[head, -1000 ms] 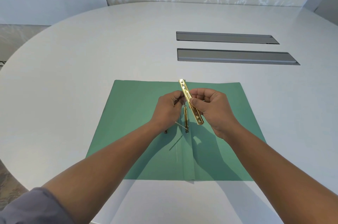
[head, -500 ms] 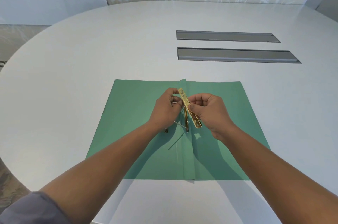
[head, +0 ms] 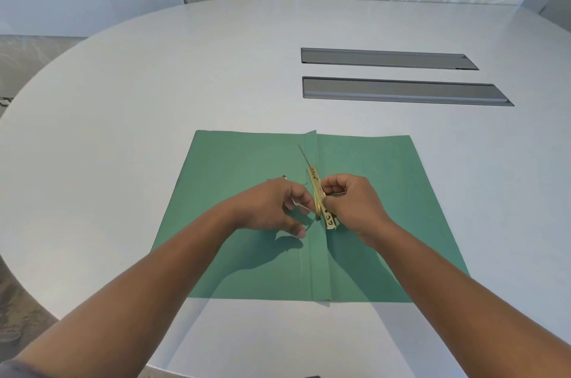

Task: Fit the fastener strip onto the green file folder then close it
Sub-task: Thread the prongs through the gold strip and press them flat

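Observation:
The green file folder lies open and flat on the white table, its spine fold running toward me down the middle. My right hand pinches the gold fastener strip, which lies low along the spine. One thin metal prong sticks up past the strip's far end. My left hand rests just left of the spine and pinches the other thin prong beside the strip.
Two long grey recessed slots are set into the white round table beyond the folder. A patterned wall stands behind the table. The table's near edge runs below my forearms.
The gold strip has come down from a raised tilt to lie low along the spine. Both hands have dropped closer to the folder, and one prong now pokes out past the strip's far end.

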A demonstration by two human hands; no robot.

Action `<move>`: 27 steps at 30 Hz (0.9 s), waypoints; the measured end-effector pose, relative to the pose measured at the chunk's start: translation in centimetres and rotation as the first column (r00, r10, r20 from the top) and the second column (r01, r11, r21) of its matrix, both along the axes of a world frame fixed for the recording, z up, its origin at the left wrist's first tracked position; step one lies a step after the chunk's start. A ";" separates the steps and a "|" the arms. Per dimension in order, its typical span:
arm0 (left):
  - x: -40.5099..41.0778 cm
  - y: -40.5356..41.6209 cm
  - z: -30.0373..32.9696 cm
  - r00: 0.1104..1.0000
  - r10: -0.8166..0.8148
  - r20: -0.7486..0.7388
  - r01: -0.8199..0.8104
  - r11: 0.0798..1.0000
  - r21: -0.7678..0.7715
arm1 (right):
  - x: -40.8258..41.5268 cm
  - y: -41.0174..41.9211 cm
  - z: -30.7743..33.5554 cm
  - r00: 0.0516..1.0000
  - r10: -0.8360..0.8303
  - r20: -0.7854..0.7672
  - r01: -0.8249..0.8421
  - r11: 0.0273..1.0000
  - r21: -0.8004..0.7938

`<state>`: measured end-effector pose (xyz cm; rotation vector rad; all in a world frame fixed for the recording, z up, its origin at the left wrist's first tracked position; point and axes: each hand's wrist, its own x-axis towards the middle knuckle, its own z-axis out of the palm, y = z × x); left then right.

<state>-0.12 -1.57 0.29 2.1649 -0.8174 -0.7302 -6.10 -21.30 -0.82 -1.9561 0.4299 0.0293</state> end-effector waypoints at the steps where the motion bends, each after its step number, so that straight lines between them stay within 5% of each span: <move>1: -0.1 -0.2 -0.1 1.000 -0.003 -0.001 0.003 1.000 -0.022 | 0.0 -0.1 0.1 1.000 0.000 -0.003 0.000 1.000 0.017; 9: -1.1 -1.5 -1.6 0.993 0.103 -0.058 -0.116 0.951 -0.286 | -1.1 -1.8 1.0 0.981 0.164 -0.108 -0.160 0.986 0.048; 15: -1.5 -2.0 -2.2 0.987 0.157 -0.045 -0.163 0.926 -0.340 | -2.1 -1.8 1.4 0.948 0.262 -0.180 -0.244 0.963 0.116; 27: -2.0 -3.0 -2.9 0.969 0.228 -0.096 -0.247 0.861 -0.445 | -2.6 -2.6 2.7 0.970 0.157 -0.187 -0.057 0.891 0.451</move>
